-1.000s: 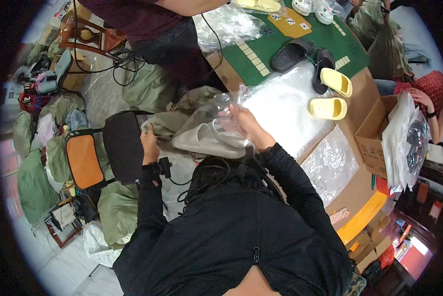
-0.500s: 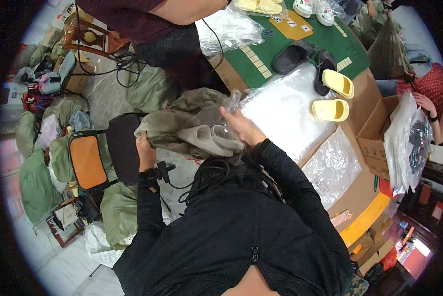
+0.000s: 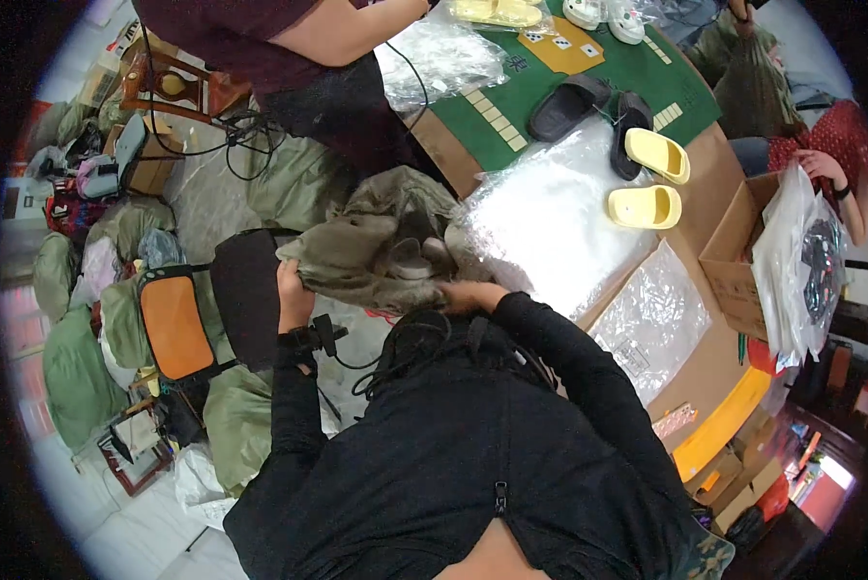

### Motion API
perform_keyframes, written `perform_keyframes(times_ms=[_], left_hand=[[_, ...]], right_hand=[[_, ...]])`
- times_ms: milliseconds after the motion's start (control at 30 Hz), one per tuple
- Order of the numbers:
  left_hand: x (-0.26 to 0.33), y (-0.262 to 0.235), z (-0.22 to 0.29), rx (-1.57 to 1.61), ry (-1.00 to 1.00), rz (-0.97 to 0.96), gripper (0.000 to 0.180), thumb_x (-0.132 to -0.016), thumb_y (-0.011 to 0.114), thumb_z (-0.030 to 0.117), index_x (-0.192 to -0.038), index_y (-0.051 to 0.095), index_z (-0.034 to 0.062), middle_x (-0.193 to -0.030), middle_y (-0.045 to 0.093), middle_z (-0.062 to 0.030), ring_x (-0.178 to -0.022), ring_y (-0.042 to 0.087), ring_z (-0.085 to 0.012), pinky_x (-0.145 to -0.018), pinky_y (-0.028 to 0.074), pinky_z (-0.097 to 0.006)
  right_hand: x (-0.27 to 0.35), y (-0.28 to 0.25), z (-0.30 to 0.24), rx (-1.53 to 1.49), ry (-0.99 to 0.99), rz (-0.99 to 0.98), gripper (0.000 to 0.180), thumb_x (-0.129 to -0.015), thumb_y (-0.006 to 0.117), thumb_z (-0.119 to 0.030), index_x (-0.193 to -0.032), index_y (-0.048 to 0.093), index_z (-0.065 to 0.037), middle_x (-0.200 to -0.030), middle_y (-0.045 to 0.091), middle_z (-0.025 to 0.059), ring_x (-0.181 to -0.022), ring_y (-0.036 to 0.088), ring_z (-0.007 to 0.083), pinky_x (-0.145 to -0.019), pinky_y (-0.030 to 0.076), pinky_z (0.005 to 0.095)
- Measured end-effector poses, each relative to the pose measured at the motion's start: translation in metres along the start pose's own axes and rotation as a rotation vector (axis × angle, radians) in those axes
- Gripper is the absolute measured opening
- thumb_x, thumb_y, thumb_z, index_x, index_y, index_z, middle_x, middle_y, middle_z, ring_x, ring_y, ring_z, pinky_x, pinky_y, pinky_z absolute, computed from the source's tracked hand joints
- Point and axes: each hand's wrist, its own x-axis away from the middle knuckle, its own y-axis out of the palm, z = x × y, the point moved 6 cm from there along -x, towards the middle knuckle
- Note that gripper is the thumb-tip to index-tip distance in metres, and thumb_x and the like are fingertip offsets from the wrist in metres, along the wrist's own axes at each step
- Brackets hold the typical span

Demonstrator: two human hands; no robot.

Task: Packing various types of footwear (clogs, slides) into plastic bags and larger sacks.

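An olive-grey woven sack (image 3: pixel 342 256) stands with its mouth open in front of my body. Inside it, greyish slippers (image 3: pixel 410 261) show, partly hidden by the folds. My left hand (image 3: pixel 294 292) is closed on the left rim of the sack. At the near right rim, my right hand (image 3: pixel 474 296) has its fingers closed on the sack's edge, the fingertips partly hidden in the cloth. Right of the sack, clear plastic bags (image 3: pixel 550 208) are piled on the table, with a pair of dark slippers (image 3: pixel 569 109) and yellow slippers (image 3: pixel 645 207) beyond.
A co-worker's arm (image 3: pixel 342 34) reaches over the far side of the table. At right, another person's hand (image 3: pixel 821 166) rests by wrapped goods and a cardboard box (image 3: pixel 734 261). An orange-backed chair (image 3: pixel 175 324) and several green sacks (image 3: pixel 81 362) stand on my left.
The pale slippers held over the sack in clear plastic are now down inside it. My right hand has come down to the near rim, and the sack's mouth is wider.
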Motion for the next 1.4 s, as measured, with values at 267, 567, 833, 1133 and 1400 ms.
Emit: perform_keyframes(times_ms=[267, 567, 833, 1133, 1400], left_hand=[[-0.006, -0.041, -0.011, -0.150, -0.113, 0.073, 0.022, -0.086, 0.040, 0.004, -0.100, 0.054, -0.0041, -0.101, 0.057, -0.0151, -0.089, 0.055, -0.0245, -0.075, 0.043, -0.036], [-0.072, 0.116, 0.048, -0.734, 0.024, -0.370, 0.016, -0.084, 0.046, 0.002, -0.100, 0.048, 0.0000, -0.094, 0.052, -0.0106, -0.088, 0.050, -0.0166, -0.080, 0.039, -0.029], [-0.060, 0.360, 0.153, -0.119, 0.470, -0.809, 0.021, -0.087, 0.046, 0.007, -0.107, 0.049, -0.0008, -0.101, 0.055, -0.0075, -0.091, 0.054, -0.0137, -0.080, 0.042, -0.025], [0.009, 0.456, 0.134, -0.353, 0.893, -1.111, 0.017, -0.079, 0.052, 0.002, -0.096, 0.055, 0.0034, -0.095, 0.056, -0.0109, -0.085, 0.055, -0.0268, -0.074, 0.043, -0.034], [0.026, 0.477, 0.141, -0.572, 1.500, -1.124, 0.025, -0.073, 0.052, 0.001, -0.098, 0.057, 0.0038, -0.089, 0.055, -0.0125, -0.081, 0.052, -0.0289, -0.072, 0.042, -0.038]], right_hand=[[0.023, -0.008, 0.024, 0.537, 0.025, 0.285, 0.020, -0.074, 0.054, -0.015, -0.085, 0.064, -0.002, -0.080, 0.063, 0.0162, -0.080, 0.061, 0.0336, -0.065, 0.046, 0.0459], [0.079, -0.091, -0.057, 0.150, -0.190, 0.428, 0.051, -0.079, 0.061, -0.031, -0.118, 0.049, 0.000, -0.112, 0.053, 0.0192, -0.104, 0.050, 0.0339, -0.087, 0.041, 0.0395], [0.166, -0.147, -0.178, -0.412, -0.462, 0.713, 0.062, -0.072, 0.071, -0.023, -0.122, 0.042, 0.002, -0.120, 0.049, 0.0153, -0.106, 0.048, 0.0191, -0.088, 0.040, 0.0317], [0.201, -0.136, -0.091, -0.781, -0.346, 1.080, 0.051, -0.068, 0.074, -0.022, -0.108, 0.053, 0.002, -0.099, 0.059, 0.0081, -0.093, 0.053, 0.0165, -0.085, 0.040, 0.0294], [0.209, -0.135, -0.073, -1.100, -0.397, 1.162, 0.036, -0.074, 0.070, -0.019, -0.101, 0.059, 0.002, -0.096, 0.062, 0.0061, -0.089, 0.054, 0.0112, -0.082, 0.042, 0.0264]])
